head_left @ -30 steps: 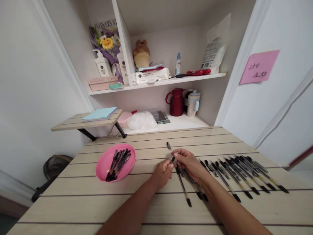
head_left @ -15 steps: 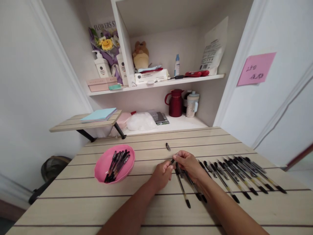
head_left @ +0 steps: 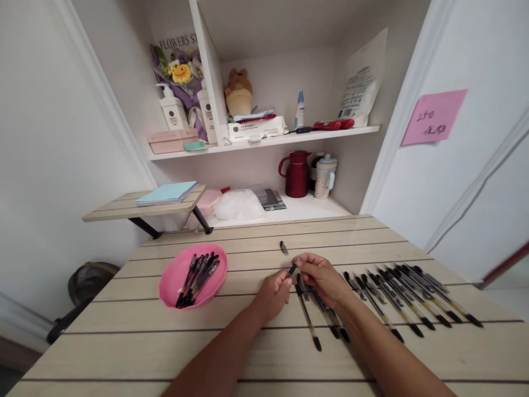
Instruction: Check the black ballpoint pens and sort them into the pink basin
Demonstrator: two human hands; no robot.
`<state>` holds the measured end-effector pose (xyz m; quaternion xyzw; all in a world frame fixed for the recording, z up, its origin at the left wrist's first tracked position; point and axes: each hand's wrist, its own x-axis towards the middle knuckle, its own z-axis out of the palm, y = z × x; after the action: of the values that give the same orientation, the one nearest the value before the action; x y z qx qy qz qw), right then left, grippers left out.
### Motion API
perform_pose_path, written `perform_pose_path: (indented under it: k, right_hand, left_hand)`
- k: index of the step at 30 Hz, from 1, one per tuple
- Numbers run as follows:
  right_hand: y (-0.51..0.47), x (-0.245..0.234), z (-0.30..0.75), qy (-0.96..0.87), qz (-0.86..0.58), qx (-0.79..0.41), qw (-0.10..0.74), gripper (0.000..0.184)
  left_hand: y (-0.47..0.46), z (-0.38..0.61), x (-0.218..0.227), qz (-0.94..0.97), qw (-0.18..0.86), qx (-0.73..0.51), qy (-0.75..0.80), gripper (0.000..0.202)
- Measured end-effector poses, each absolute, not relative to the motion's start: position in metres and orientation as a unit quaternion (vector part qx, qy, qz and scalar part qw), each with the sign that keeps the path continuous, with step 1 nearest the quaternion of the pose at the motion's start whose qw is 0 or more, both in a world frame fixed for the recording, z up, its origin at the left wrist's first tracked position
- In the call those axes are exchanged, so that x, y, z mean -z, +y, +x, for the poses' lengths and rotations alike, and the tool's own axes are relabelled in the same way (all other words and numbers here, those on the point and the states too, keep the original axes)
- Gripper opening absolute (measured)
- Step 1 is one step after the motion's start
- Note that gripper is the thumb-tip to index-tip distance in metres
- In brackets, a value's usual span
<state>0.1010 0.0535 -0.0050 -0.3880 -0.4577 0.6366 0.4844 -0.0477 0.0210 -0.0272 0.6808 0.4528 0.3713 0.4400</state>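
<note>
Meeting close together over the wooden table (head_left: 124,353), the left hand (head_left: 273,295) and the right hand (head_left: 319,275) shared one dark pen (head_left: 292,270): the left was curled around it, while the right pinched its far end between thumb and finger. Just beyond this grip lay a small dark cap (head_left: 284,247). To the left of the left hand, well apart from it, sat a wavy-rimmed pink bowl (head_left: 170,282) holding a slanted bundle of dark pens (head_left: 202,278). Several loose pens (head_left: 308,322) lay beside and partly under the right hand, and a broad row of pens (head_left: 407,300) spread to the right of its forearm.

Straight beyond the hands, a dark red jug (head_left: 296,173) and a speckled mug (head_left: 323,179) with a pale blue lid stood near each other, their contents hidden. On the shelf above these were a blue-capped bottle (head_left: 300,113), a white packet (head_left: 256,129) and a leaning pouch (head_left: 363,82); farther left, beyond the left hand, came a white pump bottle (head_left: 172,113) and a closed pink box (head_left: 167,142).

Behind the bouquet (head_left: 181,74) there, print read "FLOWERS ST", its remainder cut off. On the wall right of the right hand, a pink note (head_left: 433,117) bore "250" above illegible handwriting. Labels on the pump bottle, packet and pouch were too small to read.
</note>
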Motion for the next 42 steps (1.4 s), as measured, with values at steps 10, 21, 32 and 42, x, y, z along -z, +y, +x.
perform_pose_path:
  k: [10,21,32,42]
  right_hand:
    - [0.054,0.005,0.102,-0.464,-0.406,-0.618,0.487,0.028]
    - [0.056,0.01,0.103,-0.468,-0.413,-0.614,0.483,0.024]
    - [0.055,0.011,0.101,-0.469,-0.398,-0.622,0.484,0.027]
    - [0.086,0.001,0.107,-0.59,-0.507,-0.452,0.437,0.027]
  left_hand:
    - [0.021,-0.047,0.027,0.679,0.437,-0.372,0.458,0.027]
    - [0.021,-0.048,0.026,0.681,0.435,-0.367,0.461,0.028]
    - [0.024,-0.049,0.032,0.672,0.449,-0.377,0.452,0.028]
    - [0.031,-0.053,0.029,0.455,0.609,-0.472,0.447,0.034]
